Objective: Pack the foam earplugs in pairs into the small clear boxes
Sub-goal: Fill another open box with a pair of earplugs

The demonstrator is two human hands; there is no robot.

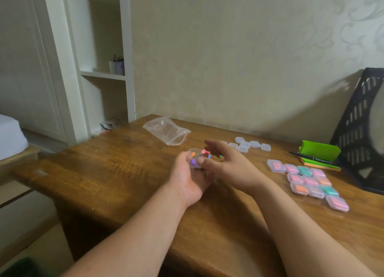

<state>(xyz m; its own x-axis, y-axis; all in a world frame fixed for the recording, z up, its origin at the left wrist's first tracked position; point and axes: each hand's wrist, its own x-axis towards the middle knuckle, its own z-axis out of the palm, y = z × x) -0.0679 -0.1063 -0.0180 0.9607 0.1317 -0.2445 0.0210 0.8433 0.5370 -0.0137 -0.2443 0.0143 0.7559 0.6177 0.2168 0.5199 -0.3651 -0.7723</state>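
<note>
My left hand (188, 178) holds a small clear box (196, 158) above the middle of the wooden table (108, 168); a purple earplug shows inside it. My right hand (226, 162) is right beside the box, its thumb touching the box's edge and its fingers curled. Loose earplugs (205, 153) in pink, blue and green show between the hands. Several empty clear boxes (247, 145) lie behind my right hand. Several filled, closed boxes (309, 182) with pink, orange and teal earplugs lie in a cluster at the right.
An open clear zip bag (167, 131) lies at the table's back. A green notepad (320, 153) with a black pen (311, 158) sits by a black mesh file rack (361, 129) at the far right. White shelves (99, 68) stand to the left.
</note>
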